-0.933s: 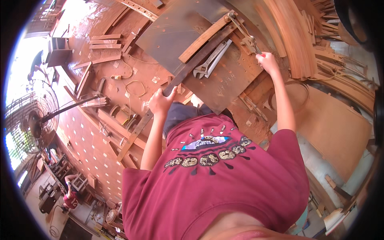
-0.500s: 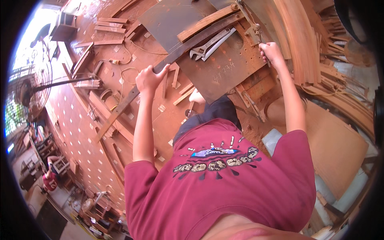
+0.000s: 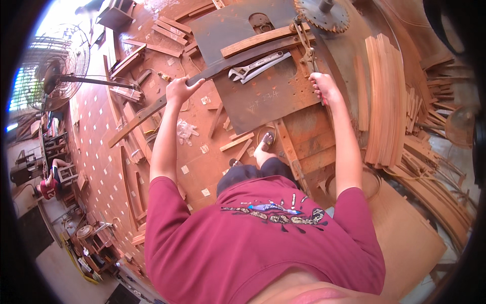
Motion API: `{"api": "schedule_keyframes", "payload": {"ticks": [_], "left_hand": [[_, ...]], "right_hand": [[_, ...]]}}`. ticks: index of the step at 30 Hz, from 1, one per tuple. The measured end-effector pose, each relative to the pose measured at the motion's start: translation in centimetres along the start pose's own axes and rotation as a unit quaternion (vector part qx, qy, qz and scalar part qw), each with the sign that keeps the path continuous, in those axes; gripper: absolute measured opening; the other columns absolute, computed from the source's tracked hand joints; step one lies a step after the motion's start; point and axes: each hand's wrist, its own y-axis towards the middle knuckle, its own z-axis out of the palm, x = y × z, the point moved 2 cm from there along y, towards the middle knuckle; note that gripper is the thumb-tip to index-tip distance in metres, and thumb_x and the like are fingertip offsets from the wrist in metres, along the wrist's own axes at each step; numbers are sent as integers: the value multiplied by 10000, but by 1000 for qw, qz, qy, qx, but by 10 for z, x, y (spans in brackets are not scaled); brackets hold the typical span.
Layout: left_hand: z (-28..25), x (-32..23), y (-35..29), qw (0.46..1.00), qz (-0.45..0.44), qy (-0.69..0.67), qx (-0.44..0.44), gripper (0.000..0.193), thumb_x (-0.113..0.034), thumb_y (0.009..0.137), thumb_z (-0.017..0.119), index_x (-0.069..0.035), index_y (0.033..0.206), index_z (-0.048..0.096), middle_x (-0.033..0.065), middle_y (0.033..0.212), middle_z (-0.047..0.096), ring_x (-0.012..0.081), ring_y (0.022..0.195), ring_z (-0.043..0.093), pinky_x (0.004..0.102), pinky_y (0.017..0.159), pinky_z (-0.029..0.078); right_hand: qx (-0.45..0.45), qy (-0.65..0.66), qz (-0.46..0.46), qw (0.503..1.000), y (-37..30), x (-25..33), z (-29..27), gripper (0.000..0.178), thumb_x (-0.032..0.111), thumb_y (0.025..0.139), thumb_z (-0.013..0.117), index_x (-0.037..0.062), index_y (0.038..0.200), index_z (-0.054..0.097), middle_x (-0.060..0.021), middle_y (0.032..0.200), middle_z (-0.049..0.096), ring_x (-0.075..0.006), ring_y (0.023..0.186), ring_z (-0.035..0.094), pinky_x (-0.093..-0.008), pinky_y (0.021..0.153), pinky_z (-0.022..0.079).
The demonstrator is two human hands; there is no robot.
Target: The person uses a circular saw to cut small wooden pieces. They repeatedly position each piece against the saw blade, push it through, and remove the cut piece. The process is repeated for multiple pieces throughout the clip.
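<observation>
- floor point(image 3: 96, 147): reddish brown, set with small white squares, with loose lengths of wood scattered over it left of the table.
- table point(image 3: 304, 96): a flat metal top in front of the person, with pale handwritten marks on the near part.
- tan sheet point(image 3: 400, 228): flat, at the lower right, behind the right forearm's side.
- stack of curved wood strips point(image 3: 385, 101): right of the table, standing apart from the right hand.
- long bar point(image 3: 223, 66): runs slantwise across the table and out past its left edge above the floor; dark over the table, browner at the lower left end.
- wood strip point(image 3: 263, 41): lies along the far side of the bar, over the table.
- saw blade point(image 3: 316, 17): round and toothed, just beyond the clamp.
- clamp point(image 3: 307, 57): metal, at the right end of the bar and strip, its handle pointing back toward the person.
- wrench point(image 3: 258, 64): on the table, near side of the bar, beside a white strip point(image 3: 268, 69).
- left hand point(image 3: 179, 92): fingers gripping the bar just outside the table's left edge, thumb stretched along it.
- right hand point(image 3: 326, 87): fingers closed around the clamp's handle.
</observation>
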Motion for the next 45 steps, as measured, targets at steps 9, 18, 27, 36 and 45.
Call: {"api": "schedule_keyframes", "payload": {"ticks": [9,18,27,36,45], "left_hand": [[9,6,32,999,-17,-2,43,843,-861,745,542,-42,773,741,173,811,728,316,839,713,420,776,545],[26,3,26,985,-153,60,56,1126,-925,779,368,-3,1417,470,248,1434,471,400,1335,446,499,1114,320],[32,13,52,980,-164,76,83,1161,-949,766,325,-17,1448,448,271,1460,457,403,1401,391,521,1156,252],[57,40,79,978,-173,69,92,1201,-978,726,326,-58,1496,391,282,1501,396,409,1428,348,553,1176,200],[53,29,80,984,-131,96,75,1081,-909,815,301,-43,1444,451,235,1448,488,377,1384,426,516,1134,302]], "right_hand": [[35,-1,-18,999,37,8,9,277,300,765,647,127,637,473,29,525,401,-106,411,354,-317,401,257],[30,-16,-19,999,33,22,14,263,325,729,654,107,723,508,0,595,420,-125,453,375,-325,421,294],[-41,-34,-84,995,31,26,17,256,283,784,636,70,672,548,-19,551,491,-147,437,463,-343,423,382],[-229,-311,-124,914,58,35,48,342,351,810,572,99,958,750,-85,812,743,-205,674,714,-362,744,561],[-119,-148,-117,975,87,24,46,353,338,832,626,-6,767,579,-58,635,570,-175,488,523,-363,494,486]]}}
